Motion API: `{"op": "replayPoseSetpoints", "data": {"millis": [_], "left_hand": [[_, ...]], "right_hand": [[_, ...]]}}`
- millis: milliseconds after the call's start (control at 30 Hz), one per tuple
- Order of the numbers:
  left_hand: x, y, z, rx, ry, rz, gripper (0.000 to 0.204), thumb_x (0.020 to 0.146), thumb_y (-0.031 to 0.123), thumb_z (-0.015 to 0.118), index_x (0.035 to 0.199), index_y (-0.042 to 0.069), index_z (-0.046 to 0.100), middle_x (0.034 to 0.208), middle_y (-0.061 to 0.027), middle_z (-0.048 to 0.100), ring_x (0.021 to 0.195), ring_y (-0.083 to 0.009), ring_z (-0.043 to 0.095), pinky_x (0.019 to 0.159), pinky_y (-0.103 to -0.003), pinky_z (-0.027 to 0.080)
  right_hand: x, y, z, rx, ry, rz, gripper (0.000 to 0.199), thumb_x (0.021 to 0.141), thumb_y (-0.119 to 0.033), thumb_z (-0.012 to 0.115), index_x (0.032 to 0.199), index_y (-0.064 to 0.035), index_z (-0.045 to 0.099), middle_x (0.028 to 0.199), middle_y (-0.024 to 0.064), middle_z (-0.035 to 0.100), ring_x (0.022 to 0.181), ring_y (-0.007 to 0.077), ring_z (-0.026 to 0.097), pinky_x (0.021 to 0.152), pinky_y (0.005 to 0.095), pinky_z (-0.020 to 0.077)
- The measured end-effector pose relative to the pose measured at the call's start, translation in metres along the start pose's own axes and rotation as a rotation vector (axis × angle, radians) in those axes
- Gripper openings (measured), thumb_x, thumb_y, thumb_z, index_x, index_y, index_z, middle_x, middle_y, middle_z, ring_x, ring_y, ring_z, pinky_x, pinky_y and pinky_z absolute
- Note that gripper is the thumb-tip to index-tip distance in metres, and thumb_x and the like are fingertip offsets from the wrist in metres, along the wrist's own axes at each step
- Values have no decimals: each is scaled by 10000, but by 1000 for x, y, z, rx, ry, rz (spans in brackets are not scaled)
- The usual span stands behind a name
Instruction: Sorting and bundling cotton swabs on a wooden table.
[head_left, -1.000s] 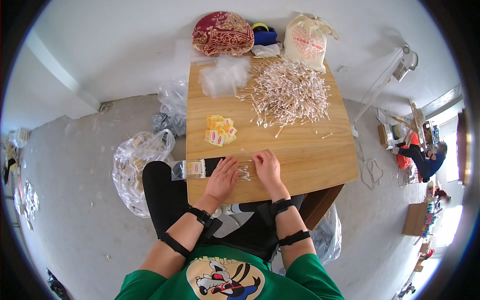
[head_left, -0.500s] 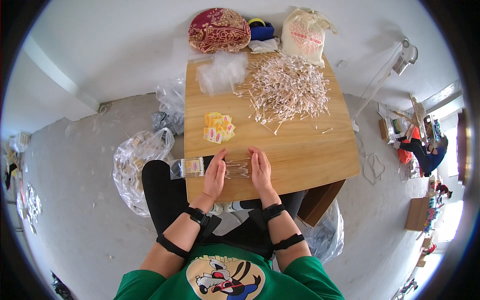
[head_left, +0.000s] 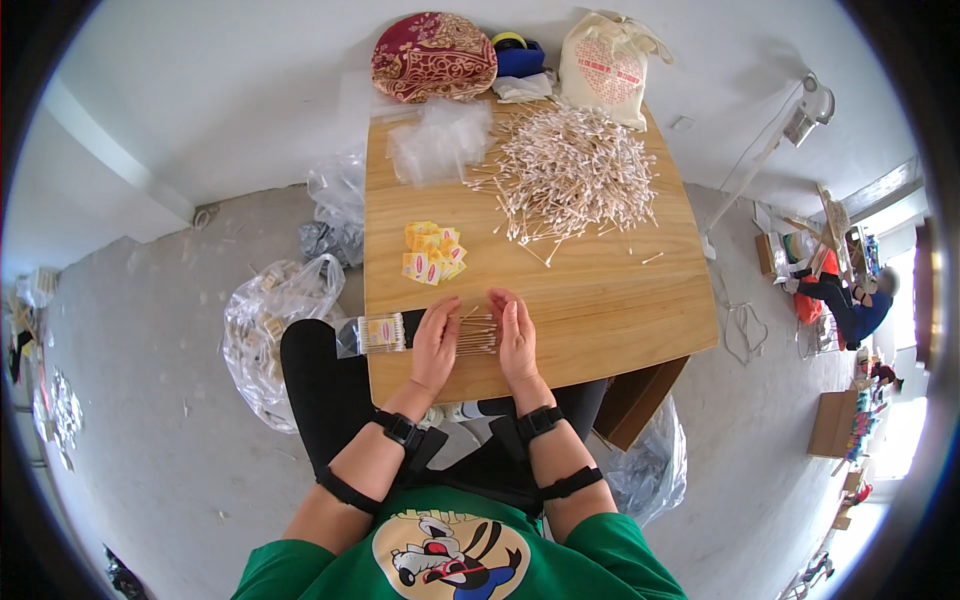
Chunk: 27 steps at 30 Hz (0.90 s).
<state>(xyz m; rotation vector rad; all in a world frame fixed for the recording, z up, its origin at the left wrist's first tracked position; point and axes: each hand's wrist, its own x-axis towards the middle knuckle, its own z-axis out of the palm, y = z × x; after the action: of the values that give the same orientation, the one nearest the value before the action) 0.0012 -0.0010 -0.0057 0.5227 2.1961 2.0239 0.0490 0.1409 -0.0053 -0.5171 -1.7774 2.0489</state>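
Note:
A small layer of cotton swabs (head_left: 476, 336) lies crosswise near the table's front edge, between my two hands. My left hand (head_left: 436, 340) stands on its edge at the swabs' left ends, fingers stretched out. At their right ends is my right hand (head_left: 515, 338), upright too, its fingers straight and slightly curved inward. Neither hand is closed round the swabs. Left of my left hand lies a clear packet of cotton swabs (head_left: 381, 333) with a yellow and white label card. Farther back sit several loose yellow and white cards (head_left: 434, 252).
A large heap of cotton swabs (head_left: 580, 170) covers the table's (head_left: 600, 300) far right. Clear plastic bags (head_left: 440, 140) lie at the far left. Behind stand a red patterned cloth bundle (head_left: 435, 57) and a cream drawstring bag (head_left: 604, 68). A filled plastic bag (head_left: 275, 335) rests on the floor at left.
My hands have come closer together around the cotton swabs; the right hand has moved left and the left slightly right. The swabs sit in a narrower gap.

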Motion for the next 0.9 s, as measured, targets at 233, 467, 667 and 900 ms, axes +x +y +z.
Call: {"op": "replayPoseSetpoints", "data": {"millis": [233,467,667,900], "left_hand": [[14,16,-5,629,-58,178,114,749,52,710,823,33,626,860,-132,598,878,-367,584,781,-453,470],[20,13,-6,669,-88,134,96,749,65,727,762,32,638,830,-137,596,877,-365,589,766,-452,471],[27,13,-12,585,-111,-13,114,763,76,730,772,9,638,830,-169,630,830,-373,615,719,-448,490],[46,22,-15,723,-298,11,92,809,99,704,807,12,674,806,-170,668,789,-359,659,685,-438,515]], "right_hand": [[-1,4,-8,-63,161,-107,258,1050,-192,475,1126,19,601,1054,84,645,998,159,611,909,285,481],[1,6,-9,-237,183,-197,179,1021,-112,509,1049,17,631,961,101,657,896,170,636,809,283,502],[0,6,-7,-126,201,-114,195,1024,-125,502,1044,13,638,956,95,659,901,169,626,829,287,492],[0,9,-8,-156,186,-81,194,1014,-140,521,1029,5,648,959,102,665,896,179,624,821,289,490]]}}
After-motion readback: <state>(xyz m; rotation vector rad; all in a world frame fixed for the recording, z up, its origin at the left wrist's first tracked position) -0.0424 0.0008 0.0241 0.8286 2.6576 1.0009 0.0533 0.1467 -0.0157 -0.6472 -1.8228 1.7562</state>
